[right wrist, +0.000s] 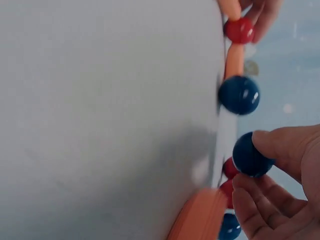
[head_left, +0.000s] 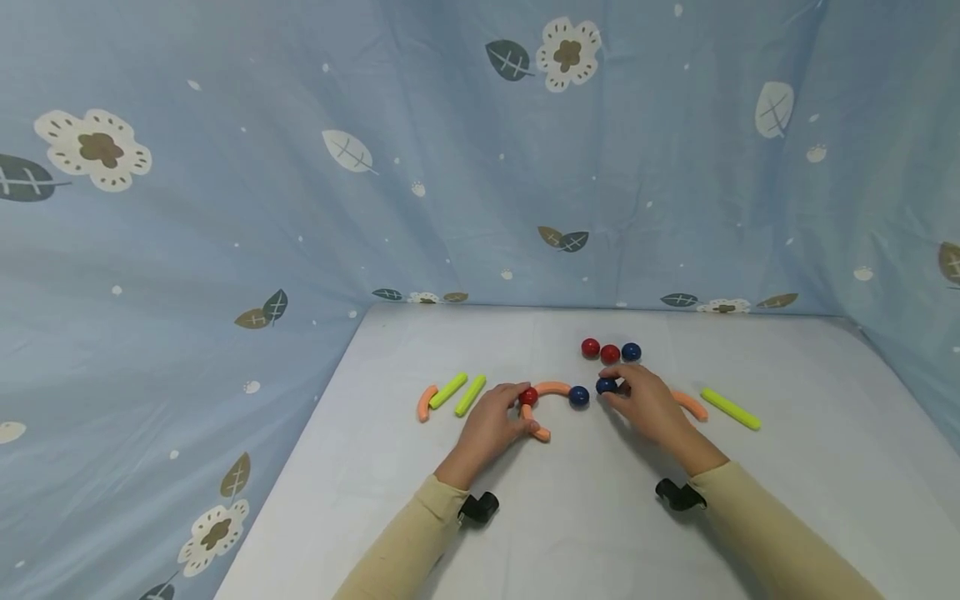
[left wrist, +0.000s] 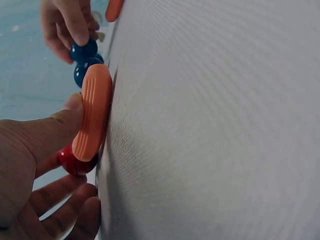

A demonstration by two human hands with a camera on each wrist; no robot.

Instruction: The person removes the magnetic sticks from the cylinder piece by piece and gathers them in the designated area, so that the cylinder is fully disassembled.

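Observation:
My left hand (head_left: 491, 425) pinches a small assembly, its thumb on a curved orange stick (left wrist: 95, 112) and its fingers at a red ball (head_left: 528, 396). From that ball another curved orange stick (head_left: 553, 388) runs to a blue ball (head_left: 578, 396), which touches the table. Just right of it, my right hand (head_left: 648, 404) holds a second blue ball (right wrist: 252, 155) between thumb and fingertips. A gap separates the two blue balls in the head and right wrist views.
Two red balls (head_left: 610, 354) and a blue ball (head_left: 631, 352) lie behind the right hand. Two yellow-green sticks (head_left: 470, 396) and a curved orange stick (head_left: 427, 403) lie left; another orange stick (head_left: 690, 406) and yellow-green stick (head_left: 731, 408) lie right. Patterned blue cloth (head_left: 480, 167) hangs behind the table.

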